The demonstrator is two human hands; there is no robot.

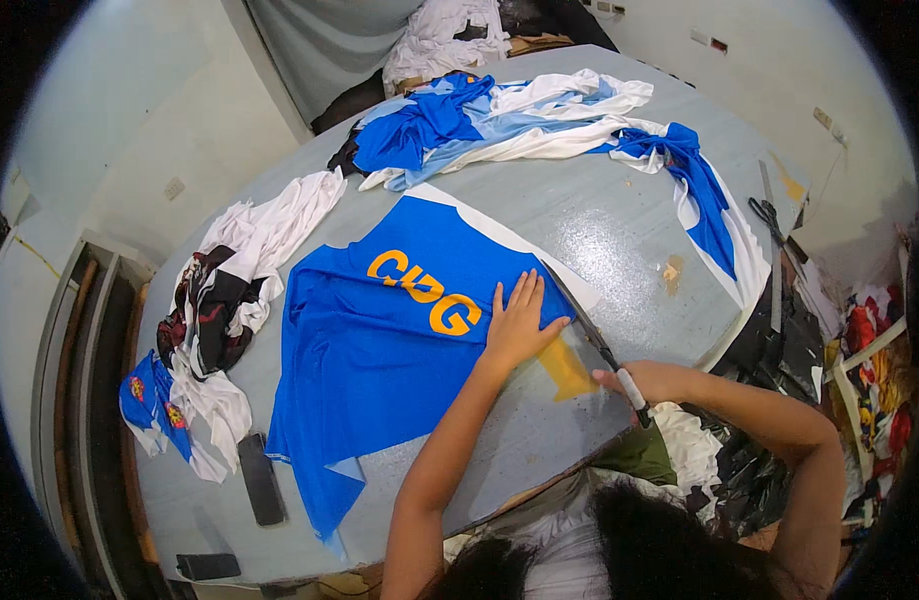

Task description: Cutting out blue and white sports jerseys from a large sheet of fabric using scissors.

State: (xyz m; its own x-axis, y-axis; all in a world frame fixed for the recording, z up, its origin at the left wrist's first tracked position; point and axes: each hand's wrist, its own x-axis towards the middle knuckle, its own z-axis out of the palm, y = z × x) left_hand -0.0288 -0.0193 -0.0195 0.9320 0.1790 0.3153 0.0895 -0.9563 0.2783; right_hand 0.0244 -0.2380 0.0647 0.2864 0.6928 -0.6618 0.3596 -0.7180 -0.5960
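A blue fabric piece with orange lettering lies on the grey table, its lower left corner folded over. White fabric shows along its upper right edge. My left hand rests flat on the blue piece beside the lettering, fingers spread. In my right hand is a pair of large dark scissors with a pale wrapped handle. Their blades reach along the right edge of the blue fabric, close to my left fingers. How far the blades are parted cannot be made out.
Blue and white garments lie in a heap across the far side; more white cloth is at left. Two dark oblong objects sit near the left edge. Another pair of scissors and a long ruler are at right, beside fabric scraps.
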